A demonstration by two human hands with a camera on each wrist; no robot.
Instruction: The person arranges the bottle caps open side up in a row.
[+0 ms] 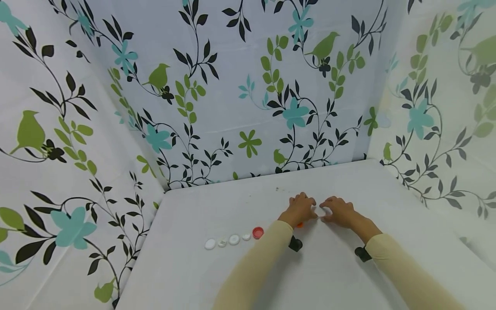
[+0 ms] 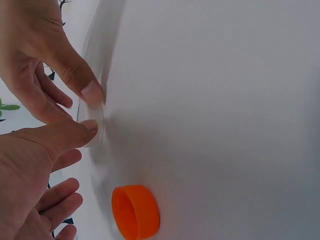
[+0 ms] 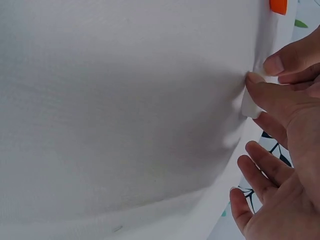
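Observation:
Both hands meet over the white table around a round, pale, partly see-through lid point(image 1: 320, 211). My left hand point(image 1: 300, 209) pinches one side of its edge, with the thumb on the near face. Opposite it, my right hand point(image 1: 339, 212) pinches the other side. In the left wrist view the lid point(image 2: 100, 125) stands tilted on edge, close to the tabletop. The right wrist view shows only a white sliver of the lid point(image 3: 248, 106) below the thumb. Beside my left hand an orange bottle cap point(image 2: 136, 212) rests on its side or tilted; the forearm partly hides it in the head view.
Left of the hands a row of caps runs along the table point(image 1: 186, 275): a red cap point(image 1: 257, 232), then several white ones, such as a white cap point(image 1: 234, 239) and a flat white disc point(image 1: 210, 244). A patterned curtain point(image 1: 248, 107) encloses the table's back and sides.

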